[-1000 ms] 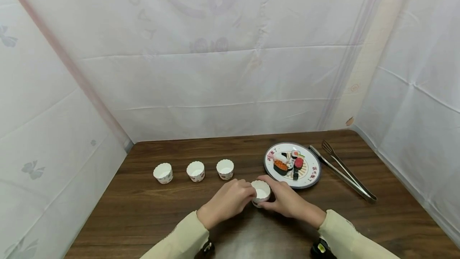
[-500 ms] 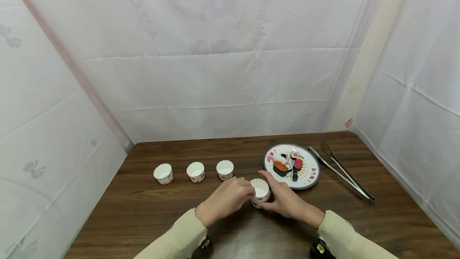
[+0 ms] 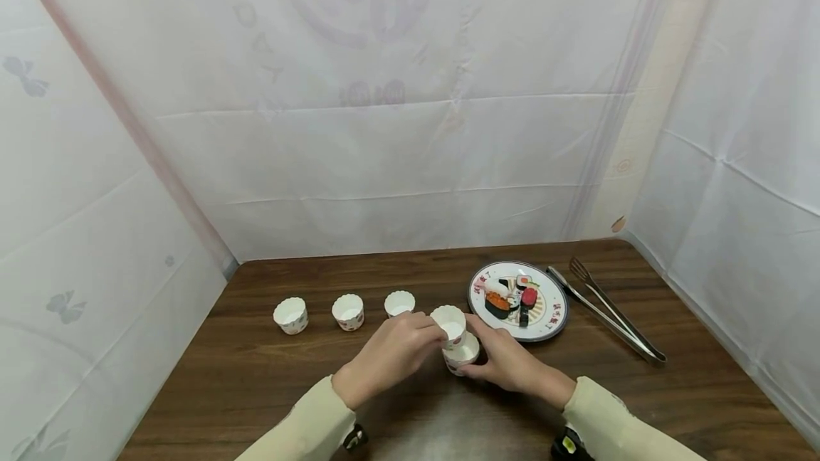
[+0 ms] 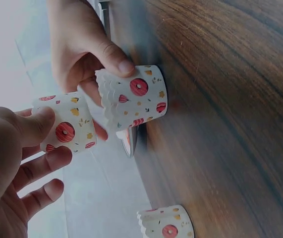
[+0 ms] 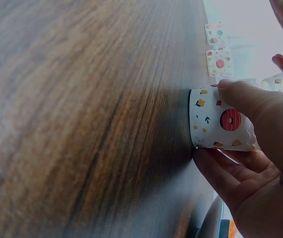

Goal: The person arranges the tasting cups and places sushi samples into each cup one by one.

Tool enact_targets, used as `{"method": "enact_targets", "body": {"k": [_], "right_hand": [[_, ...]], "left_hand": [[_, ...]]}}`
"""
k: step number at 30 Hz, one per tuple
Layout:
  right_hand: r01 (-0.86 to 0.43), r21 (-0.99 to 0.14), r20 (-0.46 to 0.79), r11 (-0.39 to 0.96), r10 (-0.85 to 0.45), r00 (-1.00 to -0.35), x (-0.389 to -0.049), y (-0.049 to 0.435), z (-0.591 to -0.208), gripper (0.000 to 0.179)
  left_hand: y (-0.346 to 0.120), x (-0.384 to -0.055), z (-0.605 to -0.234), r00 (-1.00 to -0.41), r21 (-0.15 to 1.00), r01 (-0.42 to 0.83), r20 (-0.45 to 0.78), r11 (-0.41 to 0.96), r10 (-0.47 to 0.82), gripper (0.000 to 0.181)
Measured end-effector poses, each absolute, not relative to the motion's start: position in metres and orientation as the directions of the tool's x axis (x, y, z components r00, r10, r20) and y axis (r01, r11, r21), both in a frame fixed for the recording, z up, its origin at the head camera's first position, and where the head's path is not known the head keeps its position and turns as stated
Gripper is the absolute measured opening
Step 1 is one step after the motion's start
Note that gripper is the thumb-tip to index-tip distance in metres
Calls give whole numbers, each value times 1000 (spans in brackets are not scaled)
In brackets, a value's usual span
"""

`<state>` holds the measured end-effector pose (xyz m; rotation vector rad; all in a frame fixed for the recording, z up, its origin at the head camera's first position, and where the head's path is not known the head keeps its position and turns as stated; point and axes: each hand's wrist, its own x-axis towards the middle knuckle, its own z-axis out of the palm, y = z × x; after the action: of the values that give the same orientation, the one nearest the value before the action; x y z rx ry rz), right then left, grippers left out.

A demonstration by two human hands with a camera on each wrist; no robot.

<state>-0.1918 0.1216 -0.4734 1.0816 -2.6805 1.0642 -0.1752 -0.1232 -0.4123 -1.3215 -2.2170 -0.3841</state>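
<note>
My left hand pinches a white paper baking cup between thumb and fingers and holds it up off the table. Just below it, a nested stack of such cups stands upright, gripped around the side by my right hand. In the left wrist view, several scalloped rims show on the stack, and the lifted cup is apart from it. Red doughnuts and small yellow shapes decorate the cups. The right wrist view has the stack's base on the table, with my right thumb and fingers on opposite sides.
Three more baking cups stand in a row to the left: one far left, one in the middle, one nearer. A round plate bearing several sushi pieces lies behind my right hand. Metal tongs lie right of it.
My left hand has drawn one cup up out of the stack and slightly left. My right hand keeps its grip on the stack. The view has tilted up slightly.
</note>
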Motion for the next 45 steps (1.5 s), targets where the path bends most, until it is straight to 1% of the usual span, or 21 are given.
{"method": "enact_targets", "body": {"k": [3, 5, 8, 12, 14, 23, 27, 32, 36, 42, 45], "right_hand": [[-629, -572, 277, 526, -598, -752, -192, 120, -472, 71], [-627, -568, 264, 533, -604, -752, -193, 120, -472, 68], [-624, -557, 246, 547, -609, -754, -192, 119, -470, 64], [-607, -553, 220, 571, -603, -767, -191, 119, -470, 64], [-599, -553, 211, 579, -598, -773, -191, 119, -470, 64], [-599, -542, 220, 589, -588, -778, -192, 122, -471, 65], [-606, -544, 228, 581, -593, -773, -193, 123, -471, 65], [-615, -545, 235, 570, -600, -765, -193, 121, -472, 64], [-618, -540, 241, 571, -599, -764, -192, 121, -471, 63], [-627, -532, 253, 569, -600, -759, -192, 121, -471, 64], [-621, -538, 245, 570, -599, -762, -192, 121, -471, 64]], "left_hand": [[-130, -175, -413, -381, -15, 872, 607, 490, 697, 13], [-136, -175, -413, -389, -6, 865, 623, 502, 678, 12], [-147, -173, -413, -411, -4, 845, 637, 535, 653, 9], [-164, -169, -410, -444, -14, 814, 630, 581, 637, 2], [-173, -168, -409, -459, -14, 802, 625, 598, 631, 1], [-220, -159, -403, -525, -13, 724, 638, 690, 563, 11], [-244, -150, -403, -568, -15, 659, 645, 752, 511, 21], [-274, -139, -405, -609, -11, 577, 661, 816, 439, 29], [-294, -129, -408, -642, -2, 517, 661, 856, 389, 30], [-314, -117, -416, -726, 47, 432, 611, 901, 316, 30], [-320, -114, -421, -747, 56, 411, 593, 910, 301, 28]]}}
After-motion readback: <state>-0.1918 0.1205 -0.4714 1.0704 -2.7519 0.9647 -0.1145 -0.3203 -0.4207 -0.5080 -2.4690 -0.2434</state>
